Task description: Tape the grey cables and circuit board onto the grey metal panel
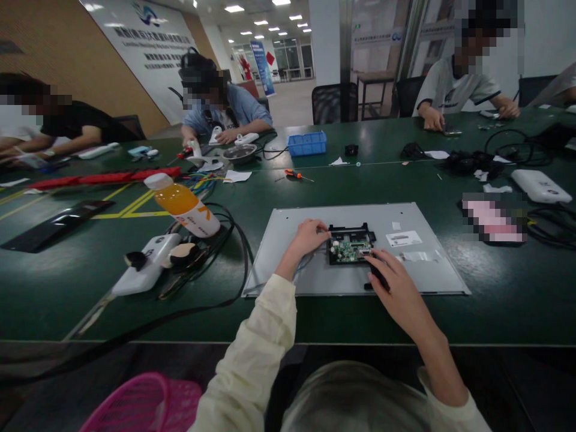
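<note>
A green circuit board [351, 251] sits in a black frame [350, 228] on a light grey panel [292, 240] lying on the table. My left hand [309, 237] is at the frame's left edge, its fingers bent together against it; what they grip there is too small to make out. At the board's lower right, my right hand [392, 282] has its fingers spread, with fingertips near the board's edge. Something black lies partly beneath that hand, mostly hidden by it. Thin wires run from the frame's left side past my left wrist. White labels [404, 239] are stuck on the panel's right part.
An orange drink bottle [184, 207], a white power bank [148, 264] and black cables stand left of the panel. Beyond it are an orange screwdriver [293, 174] and a blue basket [306, 144]. A pink phone [494, 221] lies right. Several people sit around the green table [180, 324].
</note>
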Tool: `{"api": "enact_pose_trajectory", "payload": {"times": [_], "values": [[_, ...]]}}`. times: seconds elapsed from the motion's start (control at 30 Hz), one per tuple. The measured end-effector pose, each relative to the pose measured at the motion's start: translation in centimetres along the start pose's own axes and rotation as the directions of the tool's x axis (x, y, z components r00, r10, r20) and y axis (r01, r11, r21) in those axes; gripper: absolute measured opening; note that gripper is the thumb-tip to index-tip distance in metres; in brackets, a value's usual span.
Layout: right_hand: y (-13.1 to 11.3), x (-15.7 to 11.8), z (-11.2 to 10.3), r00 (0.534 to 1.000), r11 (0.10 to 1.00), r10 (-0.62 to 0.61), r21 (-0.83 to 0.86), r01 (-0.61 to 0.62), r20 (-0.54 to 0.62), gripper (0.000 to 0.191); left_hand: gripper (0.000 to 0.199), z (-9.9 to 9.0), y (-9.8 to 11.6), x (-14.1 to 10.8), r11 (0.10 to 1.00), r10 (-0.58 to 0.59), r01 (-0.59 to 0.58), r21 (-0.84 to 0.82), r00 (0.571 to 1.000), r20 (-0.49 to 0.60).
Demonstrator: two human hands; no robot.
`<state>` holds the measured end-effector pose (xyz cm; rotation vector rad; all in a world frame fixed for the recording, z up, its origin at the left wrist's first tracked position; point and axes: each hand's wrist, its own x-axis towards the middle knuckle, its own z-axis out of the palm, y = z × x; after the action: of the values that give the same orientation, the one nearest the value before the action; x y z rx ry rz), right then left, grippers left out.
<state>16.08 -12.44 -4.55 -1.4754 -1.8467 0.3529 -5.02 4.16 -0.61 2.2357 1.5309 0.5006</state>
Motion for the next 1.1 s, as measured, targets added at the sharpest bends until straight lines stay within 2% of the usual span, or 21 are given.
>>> {"api": "enact_pose_trajectory", "payload": {"times": [0.3,0.6,0.77,0.93,1.0,1.1], "values": [[0.1,0.0,-0.1,1.0,1.0,0.005,0.015,-0.005,0.004,0.043,0.017,-0.4,0.0,0.2,0.999,-0.008,0.008,-0.037,1.0,0.013],[-0.1,-0.2,-0.2,1.0,1.0,0.014,0.01,-0.014,0.02,0.043,0.012,-1.4,-1.7,0.0,0.991,-0.113,0.117,0.062,0.992,-0.051],[-0.3,-0.1,-0.3,0.999,1.0,0.014,-0.001,-0.014,0.03,0.042,0.015,-1.6,-1.7,-0.6,0.979,-0.164,0.177,0.105,0.979,-0.121],[-0.4,0.0,-0.4,1.0,1.0,0.007,-0.011,-0.006,0.029,0.042,0.028,-2.1,-0.1,-1.2,0.984,-0.132,0.151,0.096,0.975,-0.18],[-0.3,0.0,-0.3,1.0,1.0,-0.004,-0.012,0.004,0.022,0.042,0.031,-2.2,1.3,-2.1,0.992,-0.076,0.092,0.085,0.981,-0.177],[-0.1,0.0,-0.1,1.0,1.0,-0.02,-0.008,0.02,0.01,0.042,0.034,-1.8,4.3,-4.9,0.997,0.043,-0.031,0.075,0.986,-0.159]]}}
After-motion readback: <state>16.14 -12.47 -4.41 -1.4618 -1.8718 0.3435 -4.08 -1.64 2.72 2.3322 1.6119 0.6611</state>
